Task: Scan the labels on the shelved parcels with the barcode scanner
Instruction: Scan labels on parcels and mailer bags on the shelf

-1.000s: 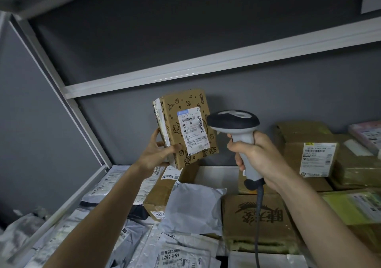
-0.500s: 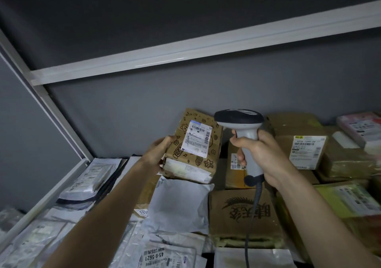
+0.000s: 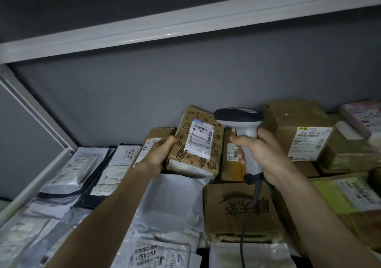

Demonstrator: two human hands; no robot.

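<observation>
My left hand (image 3: 159,156) holds the left edge of a small brown cardboard parcel (image 3: 214,141) printed with cartoon doodles; a white barcode label (image 3: 199,138) faces me. The parcel leans back on other boxes at the rear of the shelf. My right hand (image 3: 261,154) grips the white handle of a barcode scanner (image 3: 239,116) with a dark head, just right of the parcel. Its cable (image 3: 250,212) hangs down over a box below.
Brown boxes with labels (image 3: 309,141) crowd the right side. A box with black printed characters (image 3: 237,205) sits in front. Grey and white mailer bags (image 3: 82,168) cover the left of the shelf. A white shelf rail (image 3: 185,24) runs overhead; a grey wall stands behind.
The doodled parcel came down from a raised upright position onto the boxes at the back. The scanner stayed beside it, and the view shifted left and down.
</observation>
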